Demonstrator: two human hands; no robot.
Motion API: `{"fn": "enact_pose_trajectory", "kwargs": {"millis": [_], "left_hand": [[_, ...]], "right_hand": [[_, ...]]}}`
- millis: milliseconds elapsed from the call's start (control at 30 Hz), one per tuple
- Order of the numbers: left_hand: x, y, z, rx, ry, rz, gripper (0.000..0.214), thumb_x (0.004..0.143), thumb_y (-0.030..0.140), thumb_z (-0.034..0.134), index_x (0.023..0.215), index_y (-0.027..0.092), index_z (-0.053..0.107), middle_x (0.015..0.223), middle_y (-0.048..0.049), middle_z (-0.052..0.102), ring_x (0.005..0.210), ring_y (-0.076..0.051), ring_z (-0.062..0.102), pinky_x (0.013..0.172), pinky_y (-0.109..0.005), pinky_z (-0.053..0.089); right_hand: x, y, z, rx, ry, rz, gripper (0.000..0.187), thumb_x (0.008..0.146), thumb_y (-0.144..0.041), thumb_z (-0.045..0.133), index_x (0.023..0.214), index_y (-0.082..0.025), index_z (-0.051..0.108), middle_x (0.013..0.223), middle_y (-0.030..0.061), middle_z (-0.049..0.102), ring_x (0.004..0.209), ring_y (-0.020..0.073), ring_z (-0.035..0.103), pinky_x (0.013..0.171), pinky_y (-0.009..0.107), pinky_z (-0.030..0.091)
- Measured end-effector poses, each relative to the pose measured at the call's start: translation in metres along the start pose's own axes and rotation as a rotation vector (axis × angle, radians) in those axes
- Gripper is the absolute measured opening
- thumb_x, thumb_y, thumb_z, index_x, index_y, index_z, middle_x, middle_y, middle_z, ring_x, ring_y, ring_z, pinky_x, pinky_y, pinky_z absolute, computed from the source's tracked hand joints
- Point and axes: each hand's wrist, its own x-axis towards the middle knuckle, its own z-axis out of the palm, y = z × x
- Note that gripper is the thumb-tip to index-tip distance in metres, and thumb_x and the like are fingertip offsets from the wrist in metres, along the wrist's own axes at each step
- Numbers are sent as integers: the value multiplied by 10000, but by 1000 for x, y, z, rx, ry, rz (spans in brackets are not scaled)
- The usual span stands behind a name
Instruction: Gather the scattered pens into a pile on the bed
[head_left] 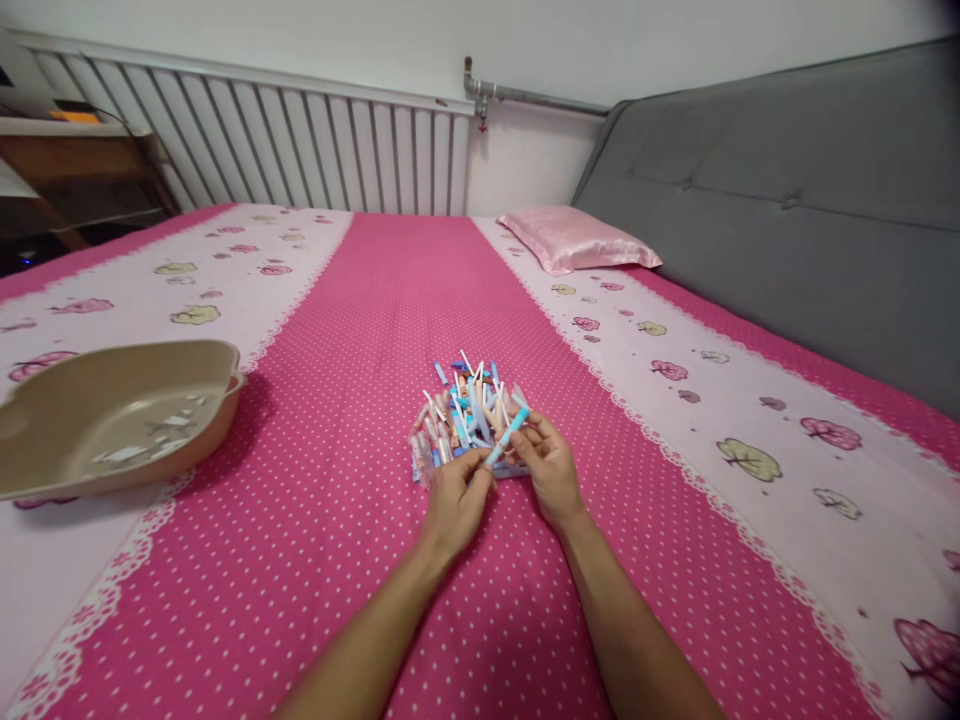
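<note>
Light-blue stick (512,429) — white-dotted pink sheet (322,540)

No text, label, brand, number or sign can be read in this view. The blue tube (511,429) and the pile of small pieces (478,411) appear too small and blurred for reading letters.

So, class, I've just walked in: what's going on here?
A person has both hands on one slim light blue stick: the left hand at its lower end, the right hand farther up. Just beyond lies a pile of small, mostly slim pieces on the pink bedspread. To the person's left sits a tan basin with some small whitish bits inside, too small to identify.
</note>
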Motion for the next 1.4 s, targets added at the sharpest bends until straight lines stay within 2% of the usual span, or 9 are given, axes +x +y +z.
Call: {"fn": "enact_pose_trajectory", "kwargs": {"millis": [133, 233, 367, 500, 600, 733, 933, 1100, 1400], "left_hand": [[0, 0, 0, 0, 12, 1, 225, 829, 231, 424, 778, 144, 625, 629, 3, 558, 595, -122, 490, 603, -241, 365], [0, 0, 0, -7, -6, 0, 235, 841, 251, 427, 725, 148, 603, 639, -4, 564, 613, -127, 501, 608, -239, 365], [0, -3, -1, -41, -48, 13, 262, 860, 305, 442, 744, 148, 618, 702, -19, 590, 638, -131, 501, 613, -240, 368], [2, -3, 0, -148, -78, -23, 270, 843, 348, 486, 762, 139, 637, 681, -19, 590, 567, -111, 470, 559, -234, 359], [2, 0, 1, -331, -127, -126, 259, 812, 357, 530, 755, 126, 635, 648, -18, 597, 495, -86, 457, 514, -224, 362], [2, 4, 0, -517, -192, -238, 261, 784, 355, 581, 807, 104, 650, 658, -37, 628, 472, -70, 475, 497, -208, 376], [4, 3, -3, -585, -240, -263, 352, 734, 409, 667, 866, 83, 651, 744, -88, 693, 501, -79, 531, 507, -208, 394], [4, 2, -3, -672, -283, -305, 363, 728, 415, 682, 868, 82, 651, 855, -130, 710, 595, -117, 609, 587, -238, 455], [2, 2, -4, -729, -296, -323, 321, 760, 368, 664, 904, 81, 642, 838, -134, 715, 582, -117, 615, 584, -235, 467]], "right_hand": [[-1, 0, -1, 22, -95, 38, 357, 730, -326, 701, 1050, -214, 590, 820, 16, 710, 691, 124, 645, 691, 264, 525], [-1, 1, -2, 31, -154, 82, 374, 742, -336, 693, 1086, -219, 601, 858, 37, 717, 753, 147, 663, 729, 292, 530], [-1, 0, -3, 51, -157, 114, 364, 733, -335, 707, 1076, -239, 634, 877, 41, 720, 753, 149, 666, 705, 282, 533], [-1, 1, -4, 78, -144, 133, 367, 724, -318, 718, 1073, -230, 649, 868, 39, 722, 737, 146, 663, 712, 278, 532], [0, 1, -6, 98, -148, 143, 363, 733, -305, 713, 1081, -223, 653, 866, 36, 720, 734, 138, 657, 711, 261, 525], [0, 0, -7, 134, -176, 163, 351, 754, -292, 696, 1098, -238, 650, 883, 25, 714, 679, 111, 636, 620, 208, 507], [-1, -1, -8, 156, -185, 183, 355, 747, -287, 700, 1097, -242, 655, 875, 25, 711, 655, 103, 623, 585, 195, 500], [-2, -2, -8, 164, -176, 204, 379, 738, -273, 708, 1110, -235, 649, 882, 29, 711, 638, 94, 612, 560, 183, 497], [-1, -1, -10, 165, -181, 221, 425, 729, -266, 712, 1144, -219, 632, 871, 37, 707, 614, 94, 590, 518, 180, 499]]}}
